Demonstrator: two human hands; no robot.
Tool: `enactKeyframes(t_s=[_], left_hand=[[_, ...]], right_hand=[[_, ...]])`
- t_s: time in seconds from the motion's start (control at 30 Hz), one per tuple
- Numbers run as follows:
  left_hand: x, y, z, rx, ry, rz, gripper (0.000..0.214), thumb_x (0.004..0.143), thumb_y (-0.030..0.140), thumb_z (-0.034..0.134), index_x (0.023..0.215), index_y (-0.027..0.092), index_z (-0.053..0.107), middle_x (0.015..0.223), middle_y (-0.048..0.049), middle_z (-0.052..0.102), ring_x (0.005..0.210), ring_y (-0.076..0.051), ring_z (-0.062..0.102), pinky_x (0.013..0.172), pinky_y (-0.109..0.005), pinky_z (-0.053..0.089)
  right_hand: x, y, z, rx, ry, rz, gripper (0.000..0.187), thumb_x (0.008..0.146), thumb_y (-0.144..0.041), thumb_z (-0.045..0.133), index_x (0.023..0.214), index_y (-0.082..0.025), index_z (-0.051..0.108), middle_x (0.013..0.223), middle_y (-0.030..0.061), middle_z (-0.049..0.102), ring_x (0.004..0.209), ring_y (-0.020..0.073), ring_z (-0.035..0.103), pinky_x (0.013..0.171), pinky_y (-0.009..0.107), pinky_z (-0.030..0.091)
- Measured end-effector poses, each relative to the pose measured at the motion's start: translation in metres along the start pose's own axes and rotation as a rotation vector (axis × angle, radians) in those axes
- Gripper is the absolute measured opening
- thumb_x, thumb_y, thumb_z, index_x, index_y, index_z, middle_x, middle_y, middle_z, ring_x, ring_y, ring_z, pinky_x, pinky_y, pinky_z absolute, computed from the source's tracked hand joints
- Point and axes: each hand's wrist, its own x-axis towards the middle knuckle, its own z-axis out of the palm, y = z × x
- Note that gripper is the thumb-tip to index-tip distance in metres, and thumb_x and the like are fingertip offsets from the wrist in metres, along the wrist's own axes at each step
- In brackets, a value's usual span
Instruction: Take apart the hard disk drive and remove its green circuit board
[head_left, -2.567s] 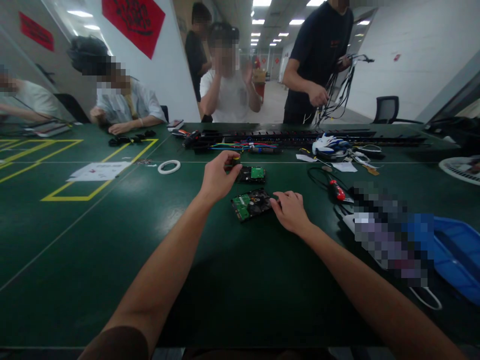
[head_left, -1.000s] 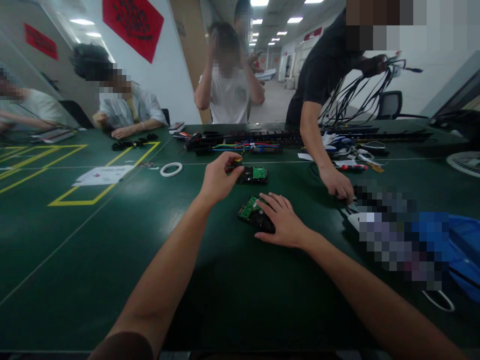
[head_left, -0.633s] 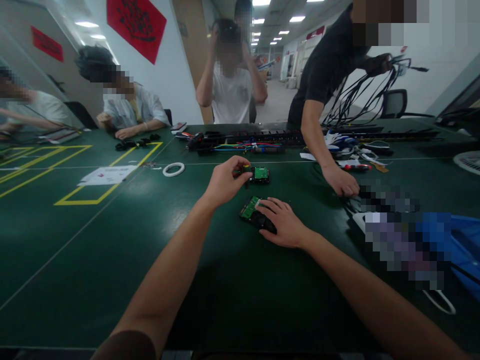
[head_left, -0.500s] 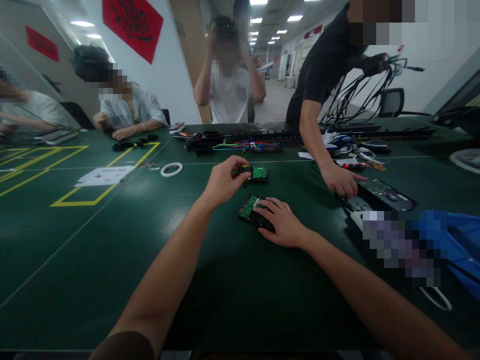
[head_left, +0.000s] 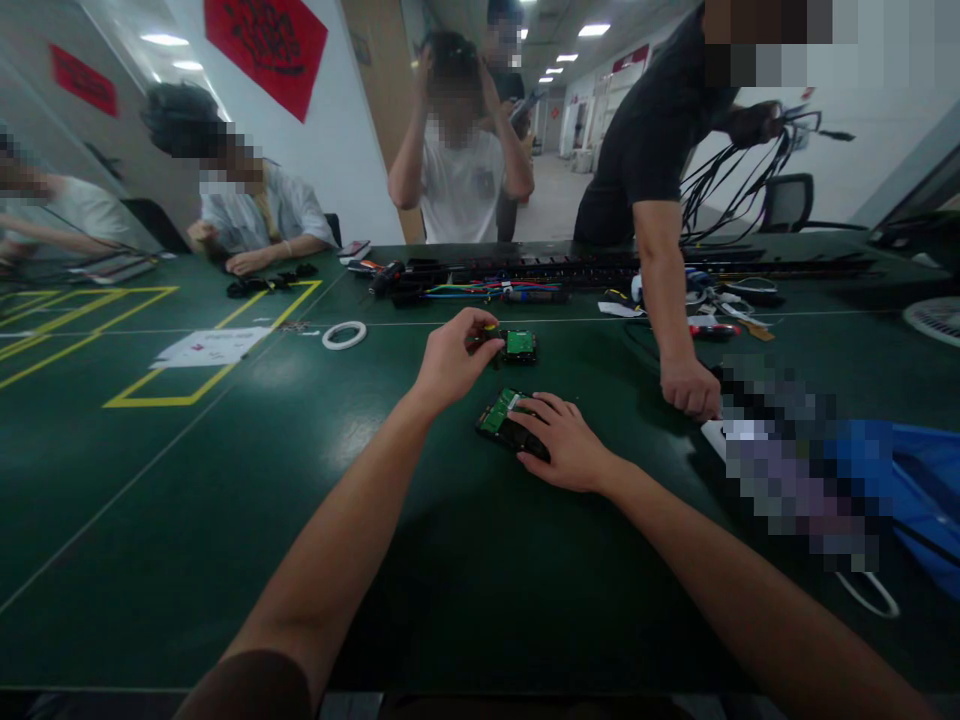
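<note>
Head view across a dark green counter (head_left: 187,520) marked with yellow lines. The person's left hand (head_left: 448,362) reaches forward, its grip clenched on a small dark tool with a yellow tip (head_left: 489,329); what kind of tool cannot be told. Just beyond those fingertips lies a small black hard drive with a green circuit board facing up (head_left: 518,345). Nearer the person, a second black hard drive with a green circuit board (head_left: 499,415) lies flat on the counter; the right hand (head_left: 568,447) rests palm-down on its right part, fingers spread over it, pressing rather than closing around it. The two drives lie near each other, not touching.

To the right, a co-worker's hand (head_left: 690,387) in a black short sleeve bears on the counter beside a blurred patch. Further back: a white tape ring (head_left: 344,334), a white paper sheet (head_left: 211,346) inside the yellow outline, and a long black strip with coloured wires (head_left: 525,280). Other people sit or stand along the far edge.
</note>
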Motion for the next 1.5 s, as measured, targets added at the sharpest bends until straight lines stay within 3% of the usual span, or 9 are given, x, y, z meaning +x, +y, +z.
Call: enactKeyframes(t_s=[1.03,1.23,1.5], left_hand=[[-0.001,-0.001,0.002,0.005,-0.018,-0.018,0.027,0.085,0.020,0.075,0.110,0.022,0.067,0.106,-0.0055,0.073,0.096,-0.019,0.070,0.084,-0.035,0.063],[0.000,0.009,-0.004,0.059,-0.022,0.058,0.023,0.086,0.017,0.074,0.108,0.024,0.074,0.110,-0.0060,0.067,0.097,-0.018,0.069,0.084,-0.035,0.063],[0.000,0.011,-0.006,0.075,-0.071,0.112,0.025,0.089,0.017,0.072,0.112,0.023,0.073,0.114,-0.0052,0.075,0.094,-0.018,0.072,0.089,-0.038,0.062]], right_hand=[[-0.001,0.002,0.002,-0.006,-0.001,0.005,0.067,0.093,-0.047,0.061,0.155,-0.030,0.045,0.160,0.0100,0.043,0.150,0.0404,0.026,0.116,0.062,0.029],[-0.001,0.002,0.002,-0.010,0.003,0.002,0.066,0.093,-0.048,0.061,0.155,-0.030,0.046,0.160,0.0105,0.043,0.150,0.0400,0.027,0.116,0.062,0.030],[-0.002,0.003,0.002,-0.012,0.005,0.006,0.066,0.093,-0.049,0.062,0.154,-0.030,0.046,0.161,0.0095,0.042,0.151,0.0392,0.026,0.118,0.063,0.028]])
